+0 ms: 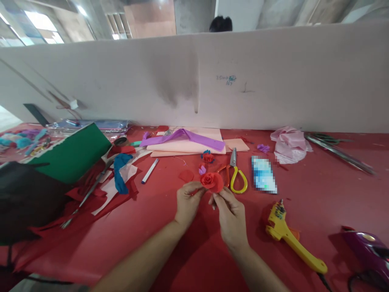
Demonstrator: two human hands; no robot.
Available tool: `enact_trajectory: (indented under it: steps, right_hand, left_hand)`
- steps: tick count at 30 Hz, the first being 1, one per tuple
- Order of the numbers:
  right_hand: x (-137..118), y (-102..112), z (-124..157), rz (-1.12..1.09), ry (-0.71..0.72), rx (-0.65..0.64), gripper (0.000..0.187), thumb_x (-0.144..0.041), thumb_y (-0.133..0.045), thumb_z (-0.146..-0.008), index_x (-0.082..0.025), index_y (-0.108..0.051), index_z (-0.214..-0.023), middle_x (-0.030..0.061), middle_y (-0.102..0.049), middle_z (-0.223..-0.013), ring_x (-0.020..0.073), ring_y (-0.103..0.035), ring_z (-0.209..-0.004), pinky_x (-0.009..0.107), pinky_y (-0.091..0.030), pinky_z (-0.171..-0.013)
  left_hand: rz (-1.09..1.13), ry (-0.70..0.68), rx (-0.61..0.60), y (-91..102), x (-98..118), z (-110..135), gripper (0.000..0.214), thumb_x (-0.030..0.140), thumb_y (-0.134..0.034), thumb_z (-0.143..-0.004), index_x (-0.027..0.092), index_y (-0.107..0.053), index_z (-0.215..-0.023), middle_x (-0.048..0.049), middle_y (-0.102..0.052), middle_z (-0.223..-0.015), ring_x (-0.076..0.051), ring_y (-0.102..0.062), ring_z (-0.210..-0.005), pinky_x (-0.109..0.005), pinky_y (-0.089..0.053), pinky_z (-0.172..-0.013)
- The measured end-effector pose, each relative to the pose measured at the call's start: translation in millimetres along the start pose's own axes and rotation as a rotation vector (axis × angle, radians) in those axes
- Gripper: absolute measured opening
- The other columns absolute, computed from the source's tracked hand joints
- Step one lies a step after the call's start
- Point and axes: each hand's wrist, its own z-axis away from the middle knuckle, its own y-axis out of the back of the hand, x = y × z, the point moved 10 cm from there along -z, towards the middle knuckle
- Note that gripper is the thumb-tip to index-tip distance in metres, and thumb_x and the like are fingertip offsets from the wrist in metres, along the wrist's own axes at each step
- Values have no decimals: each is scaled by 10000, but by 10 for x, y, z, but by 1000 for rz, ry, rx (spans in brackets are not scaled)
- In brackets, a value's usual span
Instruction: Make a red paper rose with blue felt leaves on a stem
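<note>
A red paper rose [209, 181] is held up between my two hands over the red table. My left hand [189, 201] pinches it at its left underside. My right hand [230, 215] grips its lower right side, where a wide petal spreads out. Just behind it lie a small purple paper piece [202, 170] and a small red and blue paper flower [208, 156]. A loose red petal [186, 175] rests left of the rose. Scissors [239, 178] with yellow and orange handles lie close behind my right hand.
A yellow glue gun [293, 239] lies at right, with a purple device [366, 251] beyond it. Purple paper [185, 136] rests on peach sheets [170, 149]. A marker [150, 171], blue paper [120, 174] and a green box [73, 156] are at left. A white partition [121, 81] stands behind.
</note>
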Motion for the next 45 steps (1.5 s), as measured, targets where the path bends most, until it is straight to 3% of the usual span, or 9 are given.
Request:
enact_trajectory:
  steps: [4, 7, 14, 21, 29, 36, 39, 42, 45]
  right_hand:
    - [-90, 30, -12, 190, 71, 24, 147, -276, -568, -851, -195, -689, -833, -2, -545, -736, 118, -486, -585, 244, -406, -550]
    - [-162, 31, -18, 279, 164, 34, 167, -283, -577, -854, -202, -708, -918, 27, -596, -820, 138, -549, -642, 260, -455, -603]
    - [-215, 52, -19, 390, 248, 50, 182, -305, -614, -842, -213, -708, -968, 48, -657, -872, 178, -594, -736, 293, -482, -672]
    - [-297, 93, -14, 457, 303, 86, 73, -248, -629, -821, -199, -681, -831, 3, -624, -733, 144, -539, -629, 247, -424, -568]
    - [-344, 96, -5, 506, 361, 108, 63, -228, -624, -814, -192, -644, -765, -10, -587, -685, 138, -501, -616, 246, -398, -578]
    - [-295, 83, -15, 463, 289, 89, 123, -302, -605, -838, -197, -645, -787, -4, -580, -674, 146, -521, -618, 259, -416, -591]
    - [-144, 136, -60, 335, 126, 112, 194, -373, -584, -846, -188, -643, -840, -25, -545, -605, 134, -513, -546, 253, -416, -549]
    - [21, 216, -124, 220, -21, 142, 218, -398, -594, -819, -184, -603, -785, -45, -509, -564, 119, -481, -503, 240, -400, -512]
    - [129, 191, -212, 303, -80, 35, 248, -374, -582, -796, -197, -533, -629, -53, -465, -533, 112, -435, -485, 232, -350, -476]
  left_hand:
    - [-138, -110, 16, 31, 129, 6, 81, 196, -689, -704, 244, -754, -697, -22, -728, -712, -171, -632, -714, -296, -469, -739]
    - [-224, -173, 29, 45, 209, 24, 104, 179, -671, -716, 243, -748, -689, -25, -730, -706, -176, -627, -705, -305, -457, -725]
    - [-255, -274, 40, 61, 292, 60, 137, 129, -650, -713, 233, -738, -695, -27, -733, -717, -176, -628, -700, -319, -453, -728]
    - [-265, -362, -17, -4, 364, 63, 162, 132, -621, -745, 237, -732, -692, -22, -717, -680, -163, -605, -646, -315, -439, -691]
    - [-280, -364, -29, -6, 358, 56, 165, 165, -604, -753, 236, -727, -670, -24, -712, -662, -165, -601, -643, -340, -431, -723]
    - [-224, -214, -42, -23, 285, 28, 139, 179, -645, -720, 262, -740, -659, -26, -717, -684, -179, -608, -688, -341, -446, -754]
    - [-20, 18, 4, 14, 95, 1, 24, 213, -712, -654, 226, -731, -659, -22, -715, -692, -172, -616, -694, -311, -467, -730]
    - [261, 272, 55, 11, -117, 9, 117, 232, -777, -573, 181, -714, -657, -4, -692, -647, -132, -598, -636, -271, -465, -702]
    - [432, 421, 62, -32, -210, 19, 185, 222, -817, -511, 159, -699, -639, 7, -673, -618, -97, -568, -593, -231, -439, -651]
